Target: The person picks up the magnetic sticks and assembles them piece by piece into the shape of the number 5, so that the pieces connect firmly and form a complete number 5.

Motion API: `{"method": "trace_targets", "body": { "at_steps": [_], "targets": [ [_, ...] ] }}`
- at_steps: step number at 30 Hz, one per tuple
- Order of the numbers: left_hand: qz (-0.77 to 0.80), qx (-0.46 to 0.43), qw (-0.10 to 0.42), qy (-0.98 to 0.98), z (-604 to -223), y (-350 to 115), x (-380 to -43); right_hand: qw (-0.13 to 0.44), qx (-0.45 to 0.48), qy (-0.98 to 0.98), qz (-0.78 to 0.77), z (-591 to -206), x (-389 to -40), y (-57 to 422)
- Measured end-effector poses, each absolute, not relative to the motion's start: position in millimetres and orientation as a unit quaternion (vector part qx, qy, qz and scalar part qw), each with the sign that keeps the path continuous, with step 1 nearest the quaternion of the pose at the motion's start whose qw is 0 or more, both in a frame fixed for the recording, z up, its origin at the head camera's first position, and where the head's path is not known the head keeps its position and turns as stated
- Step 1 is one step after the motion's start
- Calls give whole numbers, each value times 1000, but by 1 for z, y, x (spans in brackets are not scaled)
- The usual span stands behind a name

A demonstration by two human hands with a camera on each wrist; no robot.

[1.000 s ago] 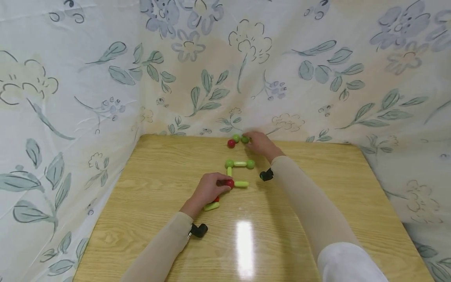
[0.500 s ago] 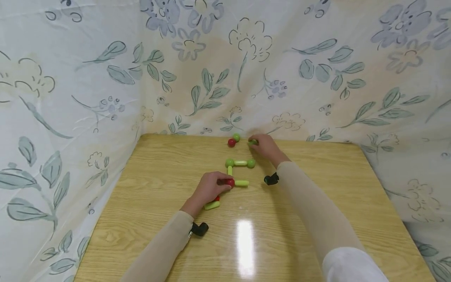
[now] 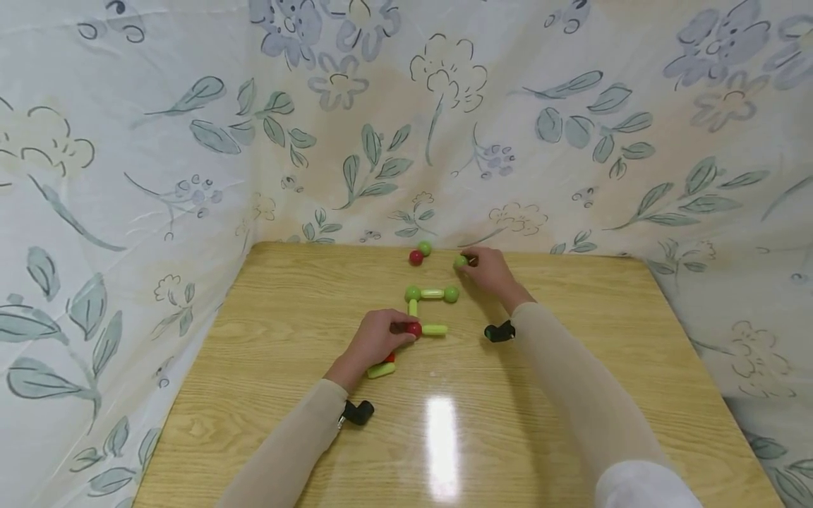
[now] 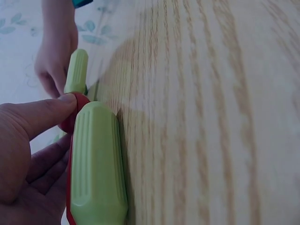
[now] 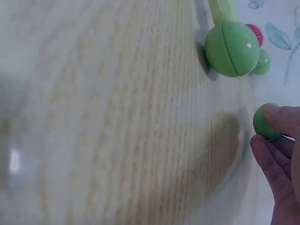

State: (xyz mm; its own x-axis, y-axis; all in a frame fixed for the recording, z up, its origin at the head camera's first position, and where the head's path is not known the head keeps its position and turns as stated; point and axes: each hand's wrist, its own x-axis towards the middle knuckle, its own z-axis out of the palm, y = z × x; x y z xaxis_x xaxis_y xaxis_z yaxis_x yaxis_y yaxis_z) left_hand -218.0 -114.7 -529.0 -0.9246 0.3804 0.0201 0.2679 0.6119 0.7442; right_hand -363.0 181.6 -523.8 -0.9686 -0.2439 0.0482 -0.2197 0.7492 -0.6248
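My left hand (image 3: 379,339) pinches a red ball (image 3: 415,329) between thumb and fingers. That ball joins a row of green balls (image 3: 413,293) and pale yellow-green rods (image 3: 432,293), and another rod (image 3: 435,329) points right from it. Beside the left hand lie a loose ribbed rod (image 4: 97,161) and a red piece (image 3: 390,358), partly hidden. My right hand (image 3: 491,271) holds a green ball (image 5: 265,123) between thumb and fingers, near the table's back edge and up and right of the joined pieces.
At the back of the wooden table (image 3: 286,303) sit a loose red ball (image 3: 416,257) and a green ball (image 3: 424,248), close together. A floral cloth (image 3: 356,141) hangs right behind the table and along its sides.
The right hand has brought a green ball away from the loose balls at the back, moving right and slightly nearer. My left hand keeps its grip on the red ball in place.
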Motion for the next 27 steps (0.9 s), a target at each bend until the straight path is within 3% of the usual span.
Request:
{"method": "trace_targets", "body": {
  "at_steps": [11,27],
  "targets": [
    [403,185,66,894,-530,-115,-219,-30,-129,923,-361,-512,-327,191],
    [397,186,74,896,-529,-114,-219,-29,-163,910,-381,-504,-284,198]
  ]
}}
